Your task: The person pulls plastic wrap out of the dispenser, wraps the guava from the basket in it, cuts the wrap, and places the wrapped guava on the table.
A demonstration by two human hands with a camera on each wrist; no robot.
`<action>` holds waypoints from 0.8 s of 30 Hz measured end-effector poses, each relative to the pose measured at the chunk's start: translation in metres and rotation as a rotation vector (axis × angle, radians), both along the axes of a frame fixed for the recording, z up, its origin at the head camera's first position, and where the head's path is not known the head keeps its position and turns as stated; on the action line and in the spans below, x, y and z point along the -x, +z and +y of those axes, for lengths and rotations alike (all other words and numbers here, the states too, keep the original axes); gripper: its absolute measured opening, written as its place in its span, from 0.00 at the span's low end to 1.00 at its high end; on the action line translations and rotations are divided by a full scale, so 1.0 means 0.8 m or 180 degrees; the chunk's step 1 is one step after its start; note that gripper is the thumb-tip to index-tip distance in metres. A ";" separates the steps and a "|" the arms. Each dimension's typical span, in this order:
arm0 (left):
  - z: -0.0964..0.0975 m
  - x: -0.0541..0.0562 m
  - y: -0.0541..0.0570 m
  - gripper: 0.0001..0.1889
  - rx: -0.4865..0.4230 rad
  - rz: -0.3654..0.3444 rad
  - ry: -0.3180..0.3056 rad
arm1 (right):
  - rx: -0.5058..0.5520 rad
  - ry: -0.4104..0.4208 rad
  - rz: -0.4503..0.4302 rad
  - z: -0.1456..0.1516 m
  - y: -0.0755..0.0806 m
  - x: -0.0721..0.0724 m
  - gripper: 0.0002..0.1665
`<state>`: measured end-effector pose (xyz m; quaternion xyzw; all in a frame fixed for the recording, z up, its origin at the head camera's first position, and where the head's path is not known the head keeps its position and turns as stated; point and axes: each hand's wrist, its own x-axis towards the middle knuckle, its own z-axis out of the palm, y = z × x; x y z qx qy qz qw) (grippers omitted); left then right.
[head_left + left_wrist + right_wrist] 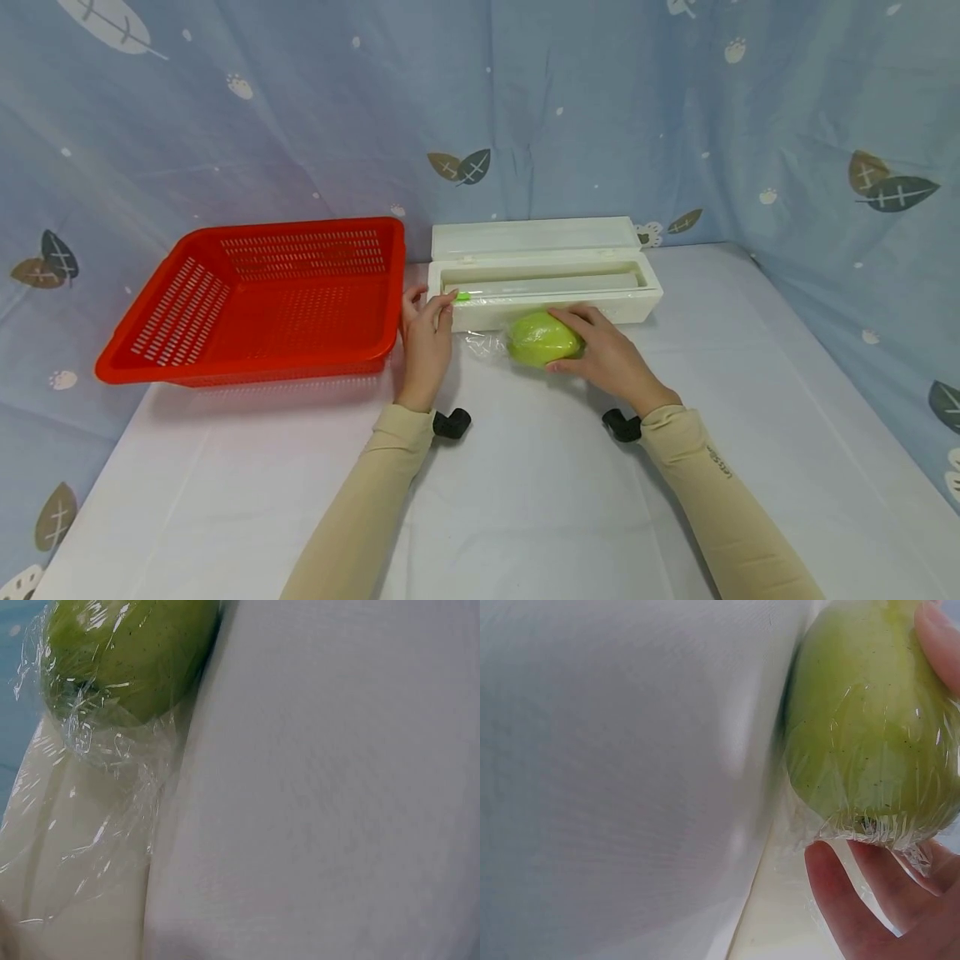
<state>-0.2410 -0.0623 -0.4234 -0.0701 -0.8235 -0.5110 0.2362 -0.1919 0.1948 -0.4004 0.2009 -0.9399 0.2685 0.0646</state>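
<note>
A green fruit in clear plastic film lies against the front of a long white dispenser box. My right hand grips its right side, with the thumb on the near side and fingers over the top; some fingers show spread beside it in the right wrist view. My left hand is at the box's left end, one fingertip right at a small green slider. Loose film trails from the fruit across the box front towards the left hand, which is almost wholly hidden in the left wrist view.
The box's hinged lid stands open at the back, with a pale roll inside. Close by the left hand is a red perforated basket. A white cloth covers the table; a patterned blue curtain hangs behind.
</note>
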 end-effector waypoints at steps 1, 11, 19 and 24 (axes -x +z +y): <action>0.001 -0.001 0.001 0.11 0.0041 0.0020 0.0013 | 0.0001 -0.0003 -0.0007 0.000 0.000 0.000 0.50; 0.002 -0.011 0.024 0.14 0.0960 0.0014 0.0143 | 0.0012 -0.0029 -0.0061 -0.001 0.001 -0.001 0.49; 0.003 -0.015 0.035 0.15 0.1581 0.0173 0.0109 | 0.0016 -0.0044 -0.0087 -0.001 0.002 -0.001 0.49; 0.007 -0.021 0.042 0.19 0.2267 0.0248 0.0123 | 0.0025 -0.0052 -0.0091 0.000 0.002 -0.002 0.50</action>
